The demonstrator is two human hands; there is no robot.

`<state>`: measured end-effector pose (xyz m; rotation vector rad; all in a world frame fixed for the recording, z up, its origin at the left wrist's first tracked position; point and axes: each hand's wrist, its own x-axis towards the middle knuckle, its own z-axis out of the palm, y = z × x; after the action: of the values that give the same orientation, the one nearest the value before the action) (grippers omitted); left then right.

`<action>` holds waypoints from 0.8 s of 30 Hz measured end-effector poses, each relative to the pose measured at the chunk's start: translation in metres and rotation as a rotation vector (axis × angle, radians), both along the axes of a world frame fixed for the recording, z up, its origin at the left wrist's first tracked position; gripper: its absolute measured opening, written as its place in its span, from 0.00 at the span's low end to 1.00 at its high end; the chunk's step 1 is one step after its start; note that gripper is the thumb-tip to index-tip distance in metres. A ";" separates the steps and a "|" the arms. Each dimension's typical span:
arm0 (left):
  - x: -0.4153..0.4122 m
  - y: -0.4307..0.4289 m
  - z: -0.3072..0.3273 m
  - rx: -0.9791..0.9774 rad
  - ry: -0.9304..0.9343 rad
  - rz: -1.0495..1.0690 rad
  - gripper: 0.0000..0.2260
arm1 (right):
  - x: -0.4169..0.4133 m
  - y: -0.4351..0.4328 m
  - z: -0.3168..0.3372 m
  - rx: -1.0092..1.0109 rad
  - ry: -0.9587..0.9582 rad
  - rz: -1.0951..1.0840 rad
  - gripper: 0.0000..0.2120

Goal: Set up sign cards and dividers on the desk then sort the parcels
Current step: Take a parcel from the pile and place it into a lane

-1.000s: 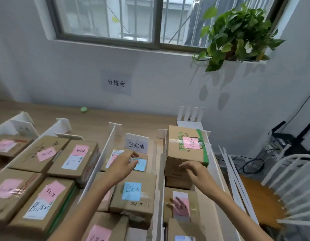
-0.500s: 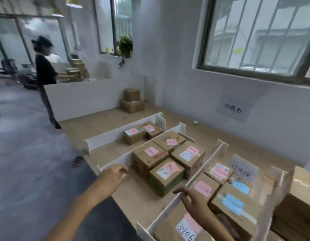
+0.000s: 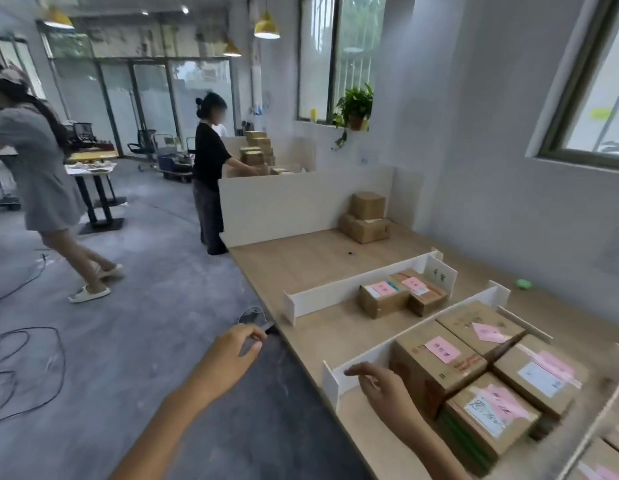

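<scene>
Left hand (image 3: 237, 346) loosely curled, empty, off desk edge | right hand (image 3: 384, 382) open, empty, over near divider (image 3: 363, 358) | unsorted boxes (image 3: 365, 216) far ahead-left, nearer left hand

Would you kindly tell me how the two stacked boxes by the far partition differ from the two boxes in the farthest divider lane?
The stacked boxes sit one atop the other; the lane boxes sit side by side. The stacked boxes show no pink notes and lie outside the dividers; the lane boxes carry pink notes and sit beside a white divider. All are brown cardboard.
</scene>
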<state>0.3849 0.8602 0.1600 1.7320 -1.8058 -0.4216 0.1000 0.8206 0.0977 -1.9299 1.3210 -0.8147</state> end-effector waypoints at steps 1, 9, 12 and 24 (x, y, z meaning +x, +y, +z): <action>0.017 -0.008 0.005 0.001 -0.013 0.002 0.08 | 0.021 -0.011 0.000 0.005 -0.011 0.010 0.15; 0.128 -0.081 0.004 -0.038 -0.017 0.047 0.06 | 0.118 -0.107 -0.006 -0.047 0.001 -0.032 0.18; 0.155 -0.111 -0.011 -0.018 0.007 0.034 0.06 | 0.132 -0.145 -0.011 -0.033 0.034 -0.045 0.18; 0.219 -0.349 -0.039 0.073 0.019 -0.054 0.07 | 0.173 -0.355 -0.040 0.010 -0.025 -0.181 0.18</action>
<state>0.6042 0.5111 0.1215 1.7251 -1.8481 -0.5315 0.2727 0.4657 0.0574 -1.8048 1.4980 -0.9145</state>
